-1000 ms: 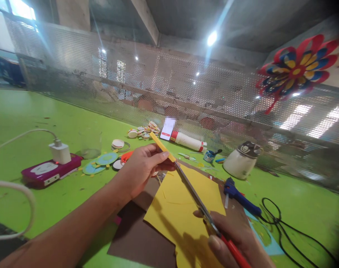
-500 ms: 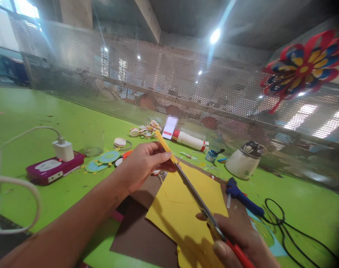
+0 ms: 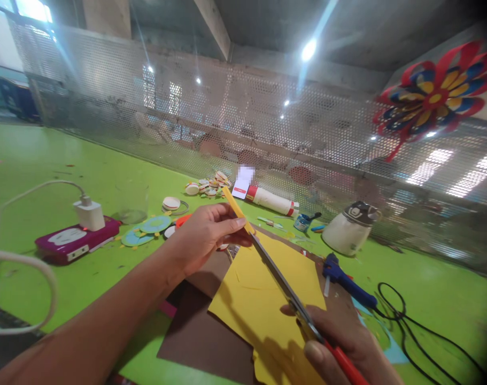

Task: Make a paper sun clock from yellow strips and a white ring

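Observation:
My left hand (image 3: 215, 230) pinches a narrow yellow strip (image 3: 234, 202) between thumb and fingers, its far end sticking up past them. In my right hand (image 3: 335, 342) is a pair of scissors (image 3: 281, 280) with red handles. Their long blades point away from me, and the tips meet the strip's lower end beside my left fingertips. Whether the blades are parted there, I cannot make out. Under both hands lies a yellow sheet (image 3: 267, 289), on top of dark brown sheets (image 3: 203, 342).
On the green table (image 3: 83, 155) are a purple power strip (image 3: 67, 240), light-blue discs (image 3: 157, 224), a phone (image 3: 242, 184), a white tube (image 3: 271, 201), a small blue jar (image 3: 302, 222), a white kettle-like container (image 3: 349, 229) and a blue glue gun (image 3: 349, 280) with a black cord. A paper flower (image 3: 435, 99) hangs right.
Hardly anything differs. The whole view has shifted slightly, while both hands, the strip and the scissors keep the same pose.

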Tool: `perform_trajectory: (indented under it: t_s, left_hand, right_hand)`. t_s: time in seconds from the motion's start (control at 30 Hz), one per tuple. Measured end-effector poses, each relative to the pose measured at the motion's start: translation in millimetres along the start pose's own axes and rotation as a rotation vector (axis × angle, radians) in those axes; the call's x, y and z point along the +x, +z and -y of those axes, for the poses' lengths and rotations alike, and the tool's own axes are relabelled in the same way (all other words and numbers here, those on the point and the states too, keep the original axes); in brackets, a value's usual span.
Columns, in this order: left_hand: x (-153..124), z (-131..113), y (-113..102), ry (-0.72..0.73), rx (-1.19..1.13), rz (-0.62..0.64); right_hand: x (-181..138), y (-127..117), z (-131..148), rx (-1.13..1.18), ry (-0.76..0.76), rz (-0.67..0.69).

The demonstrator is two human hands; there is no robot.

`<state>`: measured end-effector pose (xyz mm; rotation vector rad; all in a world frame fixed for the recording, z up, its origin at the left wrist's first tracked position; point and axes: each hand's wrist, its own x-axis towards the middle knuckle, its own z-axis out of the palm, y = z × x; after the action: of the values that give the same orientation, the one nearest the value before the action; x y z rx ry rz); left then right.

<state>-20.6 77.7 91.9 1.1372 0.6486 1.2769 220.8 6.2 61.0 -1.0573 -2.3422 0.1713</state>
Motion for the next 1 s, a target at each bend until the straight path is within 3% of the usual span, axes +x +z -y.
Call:
perform_trajectory:
  t_s: [0.1, 0.27, 0.6, 1.0]
  left_hand:
    - [0.6, 0.3, 0.5, 0.003, 0.0, 0.003]
    - [1.2, 0.8, 0.9, 0.0, -0.007, 0.002]
    - [-0.3, -0.9, 0.7, -0.024, -0.014, -0.003]
    - [3.0, 2.7, -4.1, 0.059, -0.015, -0.065]
  right_hand:
    - [1.6, -2.3, -1.2, -0.002, -0.053, 0.053]
    - [2.5, -3.7, -0.3, -0.031, -0.076, 0.012]
    - [1.0, -5.0, 6.4, 0.015, 0.044, 0.085]
    - [0.0, -2.1, 2.9, 0.012, 0.116, 0.048]
